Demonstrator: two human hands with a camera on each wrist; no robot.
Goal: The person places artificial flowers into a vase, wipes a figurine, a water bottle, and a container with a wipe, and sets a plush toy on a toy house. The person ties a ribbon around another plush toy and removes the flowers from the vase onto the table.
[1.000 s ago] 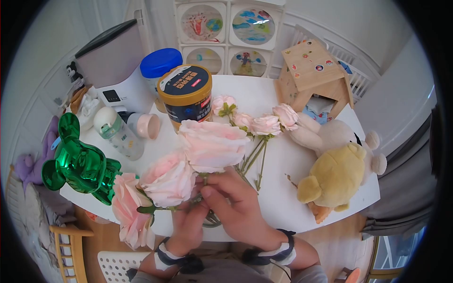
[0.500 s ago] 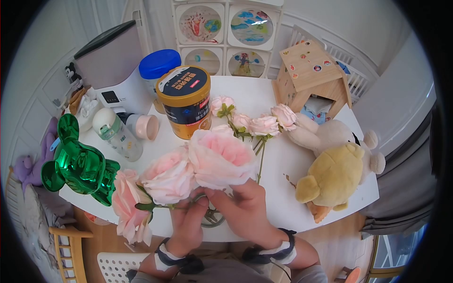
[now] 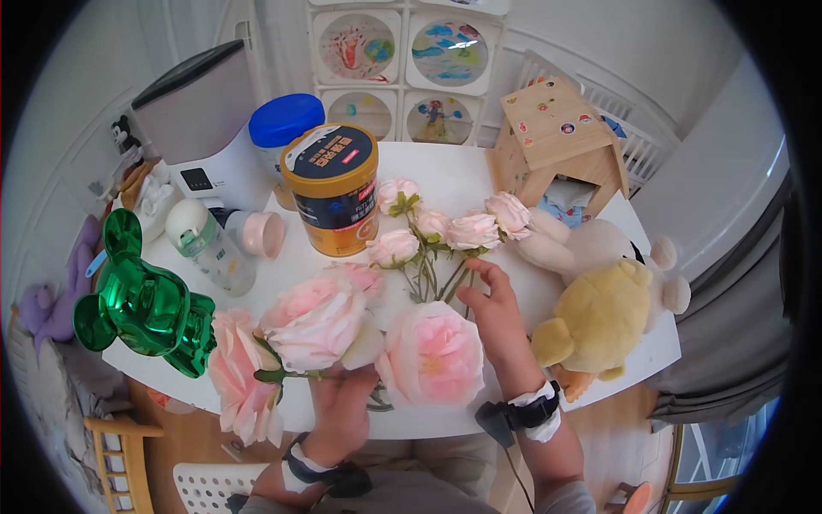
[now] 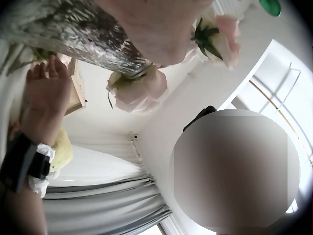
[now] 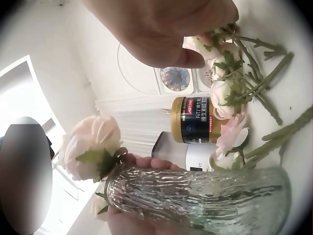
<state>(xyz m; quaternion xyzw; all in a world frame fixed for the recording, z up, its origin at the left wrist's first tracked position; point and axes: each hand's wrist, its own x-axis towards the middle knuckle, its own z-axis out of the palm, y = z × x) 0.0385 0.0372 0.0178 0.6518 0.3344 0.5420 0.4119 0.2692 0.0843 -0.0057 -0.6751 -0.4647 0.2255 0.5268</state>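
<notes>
Roses (image 3: 315,317) in vase (image 5: 205,198), tub (image 3: 336,201) behind, figurine (image 3: 145,300) left, plush toys (image 3: 599,313) right, house (image 3: 552,124) behind them

Grey sleeves (image 3: 572,500) | 2 black wristbands (image 3: 534,413) (white padding (image 3: 545,429) beneath) | 1 dark cable (image 3: 518,476)

Home — plush toys (image 3: 604,313), curtain (image 3: 728,330)

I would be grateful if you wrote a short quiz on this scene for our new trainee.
1. Multiple choice: which hand holds the vase? A) right; B) left; C) neither.
2. True or false: the right hand grips the green figure.
3. Fill in: in the head view, the jar behind the gold tub has a ___ lid.

Key:
1. B, the left hand.
2. False; it is beside the small roses.
3. Blue.
</notes>
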